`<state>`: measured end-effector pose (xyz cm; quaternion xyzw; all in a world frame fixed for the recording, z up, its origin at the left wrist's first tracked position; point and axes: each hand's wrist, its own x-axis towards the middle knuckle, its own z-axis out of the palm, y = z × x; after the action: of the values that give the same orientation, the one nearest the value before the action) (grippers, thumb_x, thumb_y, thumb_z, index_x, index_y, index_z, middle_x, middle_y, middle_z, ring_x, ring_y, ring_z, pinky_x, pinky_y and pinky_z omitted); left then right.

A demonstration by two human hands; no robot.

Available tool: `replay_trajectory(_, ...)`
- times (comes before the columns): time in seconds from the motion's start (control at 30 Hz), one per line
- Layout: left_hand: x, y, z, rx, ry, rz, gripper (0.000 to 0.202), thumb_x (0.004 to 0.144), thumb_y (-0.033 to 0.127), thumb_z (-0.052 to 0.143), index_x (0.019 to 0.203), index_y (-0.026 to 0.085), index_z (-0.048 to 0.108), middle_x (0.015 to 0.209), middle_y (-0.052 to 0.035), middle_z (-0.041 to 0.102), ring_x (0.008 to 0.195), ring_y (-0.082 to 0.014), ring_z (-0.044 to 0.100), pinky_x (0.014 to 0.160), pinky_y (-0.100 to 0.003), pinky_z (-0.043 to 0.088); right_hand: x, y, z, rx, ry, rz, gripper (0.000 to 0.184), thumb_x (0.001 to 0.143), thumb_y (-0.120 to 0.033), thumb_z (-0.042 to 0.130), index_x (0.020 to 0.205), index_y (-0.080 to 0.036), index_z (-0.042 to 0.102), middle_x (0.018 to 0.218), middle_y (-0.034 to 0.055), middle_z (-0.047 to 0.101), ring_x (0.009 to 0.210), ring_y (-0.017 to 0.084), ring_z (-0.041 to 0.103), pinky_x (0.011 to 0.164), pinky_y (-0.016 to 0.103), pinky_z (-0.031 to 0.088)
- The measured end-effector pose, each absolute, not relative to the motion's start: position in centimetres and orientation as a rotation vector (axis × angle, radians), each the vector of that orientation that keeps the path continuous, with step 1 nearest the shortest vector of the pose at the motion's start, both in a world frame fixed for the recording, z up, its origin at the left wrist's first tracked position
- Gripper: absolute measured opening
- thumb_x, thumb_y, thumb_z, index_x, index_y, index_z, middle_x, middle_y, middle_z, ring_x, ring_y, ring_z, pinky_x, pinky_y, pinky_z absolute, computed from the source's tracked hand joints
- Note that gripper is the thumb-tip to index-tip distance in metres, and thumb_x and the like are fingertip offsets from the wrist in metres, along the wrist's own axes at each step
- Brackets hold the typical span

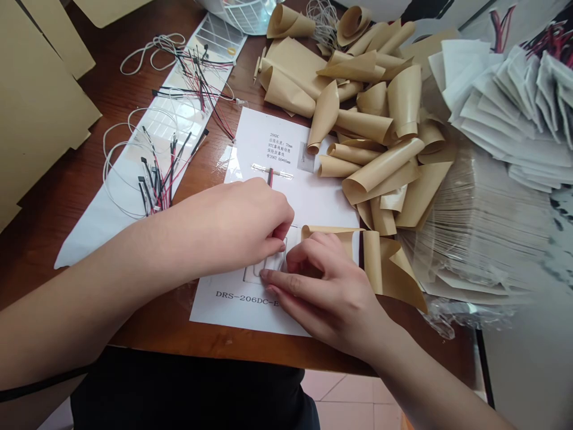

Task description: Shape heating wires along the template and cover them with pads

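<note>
A white printed sheet (268,149) marked "DRS-206DC" lies on the brown table (67,209). My left hand (233,221) rests on it with fingers curled, pressing a small clear sticky patch (268,263) near the sheet's lower middle. My right hand (322,286) lies beside it, forefinger stretched out along the patch's lower edge, other fingers bent. A short red and black wire (270,175) with a clear strip lies on the sheet just above my left hand.
A heap of curled tan backing papers (367,107) fills the upper middle. White folded pieces (505,89) and a stack of clear sheets (483,227) sit at right. Wire bundles on a shiny strip (156,167) lie at left. Tan cardboard (36,101) covers the far left.
</note>
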<state>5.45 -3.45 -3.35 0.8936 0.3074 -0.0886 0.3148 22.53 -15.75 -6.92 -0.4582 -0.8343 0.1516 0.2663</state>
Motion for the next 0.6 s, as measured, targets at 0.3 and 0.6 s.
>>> replay_trajectory(0.3, 5.54, -3.43, -3.27, 2.363, 0.817, -0.237, 0.015, 0.083, 0.028, 0.056, 0.077, 0.023, 0.069, 0.079, -0.0032, 0.069, 0.063, -0.0166, 0.057, 0.057, -0.030, 0.035, 22.61, -15.83, -6.91, -1.226, -2.236, 0.419, 0.012, 0.092, -0.014, 0.066, 0.096, -0.020, 0.076, 0.080, 0.0037, 0.056, 0.073, 0.016, 0.047, 0.068, 0.035, 0.038)
replay_trajectory(0.6, 5.66, -3.40, -3.47, 2.450, 0.823, -0.304, 0.022, 0.088, 0.032, 0.052, 0.081, 0.021, 0.069, 0.084, -0.0071, 0.070, 0.068, -0.0188, 0.061, 0.058, -0.031, 0.037, 22.46, -15.72, -6.80, -1.200, -2.252, 0.387, 0.011, 0.095, -0.015, 0.064, 0.095, -0.020, 0.074, 0.078, 0.0027, 0.056, 0.072, 0.015, 0.046, 0.066, 0.034, 0.037)
